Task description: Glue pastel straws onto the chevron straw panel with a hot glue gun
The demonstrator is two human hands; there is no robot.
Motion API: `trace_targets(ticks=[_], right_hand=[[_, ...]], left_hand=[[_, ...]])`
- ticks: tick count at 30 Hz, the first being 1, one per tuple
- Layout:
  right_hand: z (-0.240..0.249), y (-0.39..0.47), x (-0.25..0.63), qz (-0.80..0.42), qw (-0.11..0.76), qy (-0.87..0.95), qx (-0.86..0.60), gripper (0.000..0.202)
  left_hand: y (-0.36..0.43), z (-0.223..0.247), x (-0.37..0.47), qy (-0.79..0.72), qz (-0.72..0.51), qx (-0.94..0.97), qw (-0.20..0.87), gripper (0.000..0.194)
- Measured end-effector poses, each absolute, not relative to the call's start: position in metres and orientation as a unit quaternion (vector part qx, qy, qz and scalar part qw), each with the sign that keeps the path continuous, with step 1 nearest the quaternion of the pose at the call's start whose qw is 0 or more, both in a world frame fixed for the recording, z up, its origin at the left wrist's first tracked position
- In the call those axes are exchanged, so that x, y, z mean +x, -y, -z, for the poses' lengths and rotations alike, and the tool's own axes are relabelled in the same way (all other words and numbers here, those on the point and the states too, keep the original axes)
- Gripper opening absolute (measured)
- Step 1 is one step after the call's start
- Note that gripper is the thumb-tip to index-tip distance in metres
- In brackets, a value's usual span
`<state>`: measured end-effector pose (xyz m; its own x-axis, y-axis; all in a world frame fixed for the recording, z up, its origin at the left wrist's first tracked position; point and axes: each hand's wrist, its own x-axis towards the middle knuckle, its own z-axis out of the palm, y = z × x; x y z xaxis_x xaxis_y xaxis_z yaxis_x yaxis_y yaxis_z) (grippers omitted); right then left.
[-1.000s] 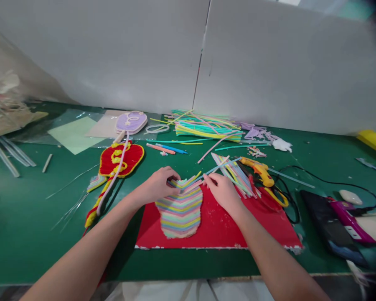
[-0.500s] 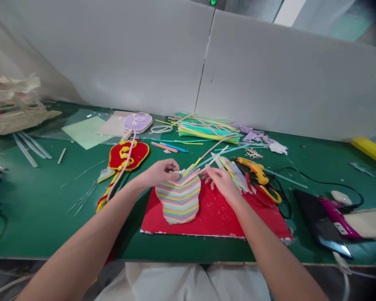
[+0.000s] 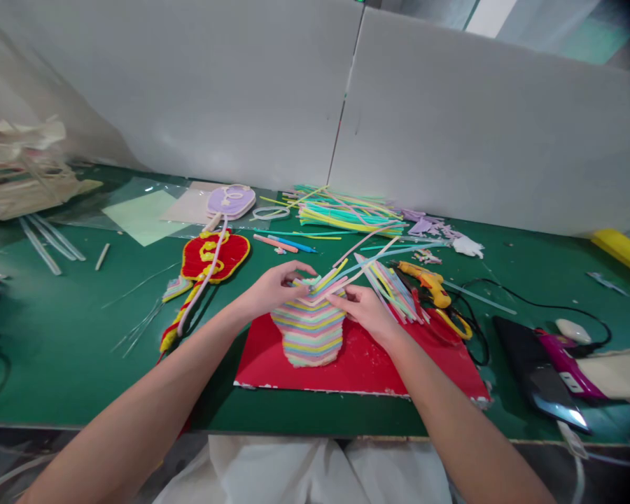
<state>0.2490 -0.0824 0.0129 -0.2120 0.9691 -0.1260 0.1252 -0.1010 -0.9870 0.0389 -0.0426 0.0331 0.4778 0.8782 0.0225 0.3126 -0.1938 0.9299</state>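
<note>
Lengthwise toward the body, striped piece (image 3: 313,332), left hand (image 3: 276,287) and right hand (image 3: 366,309) closed on its far edge

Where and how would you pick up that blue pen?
I'd grip the blue pen towards its right end, coming from above with fingertips across its narrow barrel. It lies flat on the green table, and the orange pen sits close along its left part, so the right end seems freer.
</note>
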Motion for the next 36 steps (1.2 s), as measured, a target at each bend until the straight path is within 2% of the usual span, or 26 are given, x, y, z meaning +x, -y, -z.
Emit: trace_targets(ticks=[20,31,36], right_hand=[[-0.015,0.083,0.248,-0.562,0.405,0.516,-0.503,0.039],[-0.012,0.074,0.258,-0.540,0.482,0.459,-0.515,0.038],[-0.011,0.075,0.257,-0.532,0.482,0.460,-0.523,0.039]], left_hand=[[0.043,-0.030,0.039,-0.416,-0.275,0.741,0.450,0.038],[0.044,-0.031,0.040,-0.426,-0.268,0.746,0.435,0.035],[0.043,-0.030,0.041,-0.427,-0.265,0.754,0.423,0.036]])
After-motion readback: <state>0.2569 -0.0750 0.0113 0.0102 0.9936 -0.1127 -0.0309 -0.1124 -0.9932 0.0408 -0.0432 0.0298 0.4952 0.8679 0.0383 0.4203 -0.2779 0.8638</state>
